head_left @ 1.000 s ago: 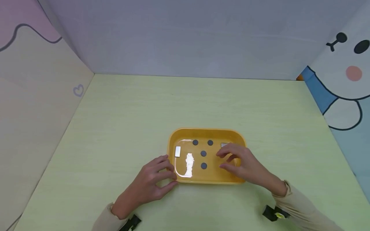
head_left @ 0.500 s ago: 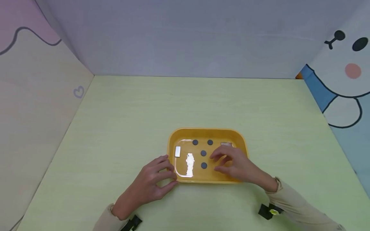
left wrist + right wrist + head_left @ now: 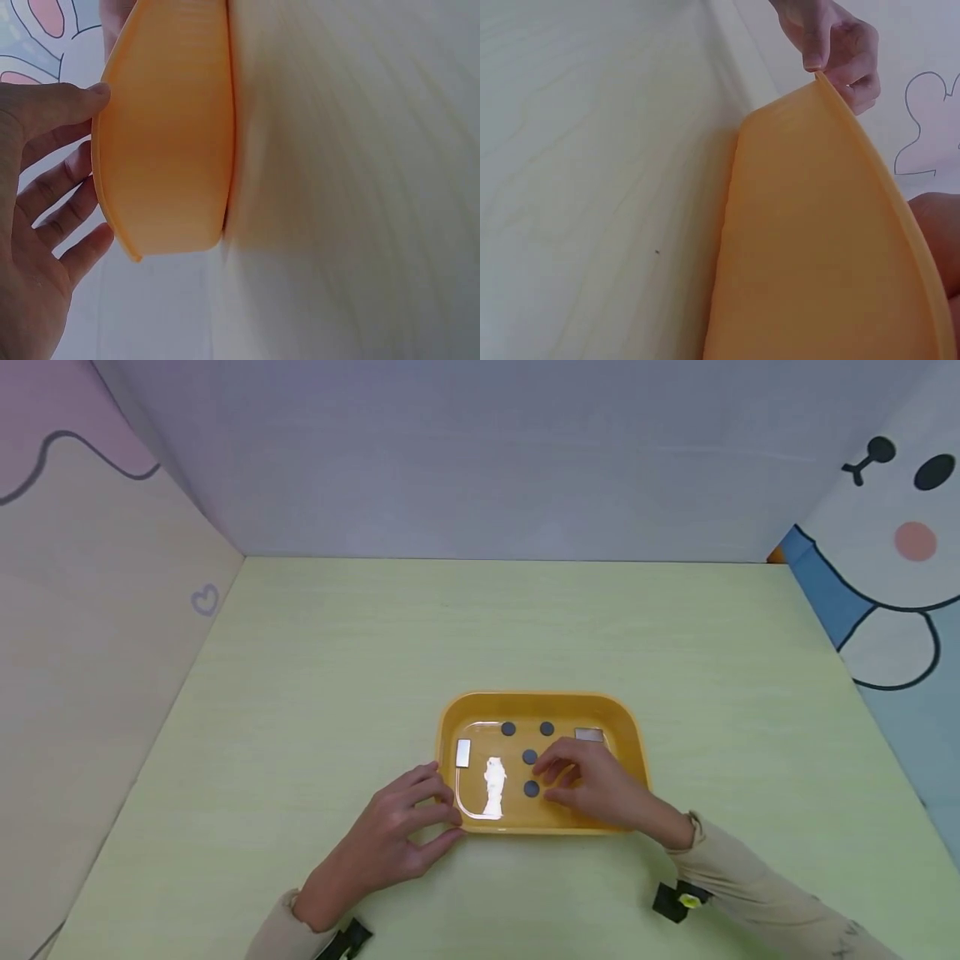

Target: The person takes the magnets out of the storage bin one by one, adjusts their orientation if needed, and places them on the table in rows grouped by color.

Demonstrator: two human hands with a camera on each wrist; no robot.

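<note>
A shallow yellow tray (image 3: 468, 697) lies on the table. Several round dark grey discs, perhaps magnets, rest on its floor, among them a middle disc (image 3: 529, 757) and a front disc (image 3: 532, 789). My left hand (image 3: 397, 835) holds the tray's front left corner, thumb and fingertips at the rim, as the left wrist view shows on the tray wall (image 3: 165, 135). My right hand (image 3: 596, 781) is over the tray's right part, thumb and fingers bent and apart just right of those two discs. Nothing shows between them. In the right wrist view the tray side (image 3: 810, 225) hides most of it.
Inside the tray, a silvery rectangular piece (image 3: 462, 753) lies by the left wall and another rectangular piece (image 3: 588, 735) near the back right. The pale green table (image 3: 337, 635) meets a plain back wall (image 3: 480, 468) and printed side panels.
My right hand has moved left across the tray, closer to the discs, and uncovered the back right rectangular piece. My left hand stays at the corner.
</note>
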